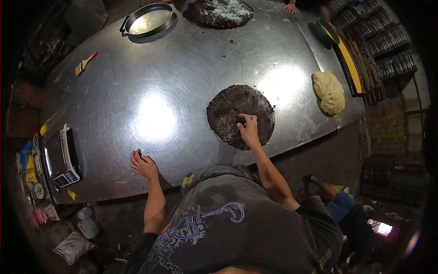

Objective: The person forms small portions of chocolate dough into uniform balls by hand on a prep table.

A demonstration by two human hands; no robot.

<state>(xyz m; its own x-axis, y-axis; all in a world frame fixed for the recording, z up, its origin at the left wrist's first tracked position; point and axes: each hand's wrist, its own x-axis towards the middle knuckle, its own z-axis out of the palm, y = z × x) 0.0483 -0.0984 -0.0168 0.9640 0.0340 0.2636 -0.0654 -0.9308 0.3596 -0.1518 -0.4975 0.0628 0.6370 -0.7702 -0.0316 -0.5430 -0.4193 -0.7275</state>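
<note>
Left hand half curled by table edge, contents unclear | right hand nearly closed, apparently pinching dark dough lying ahead on table; small, even pinches should suit | pan beyond

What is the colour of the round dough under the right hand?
The round dough is dark brown with whitish patches, clearest in head view.

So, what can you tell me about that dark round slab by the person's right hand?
The dark round slab looks like dough: blackish brown, flattened, lumpy, slightly uneven at the edge, with pale powdery streaks. It lies flat on the metal table. The right hand is over it, fingertips apparently touching near its middle.
</note>
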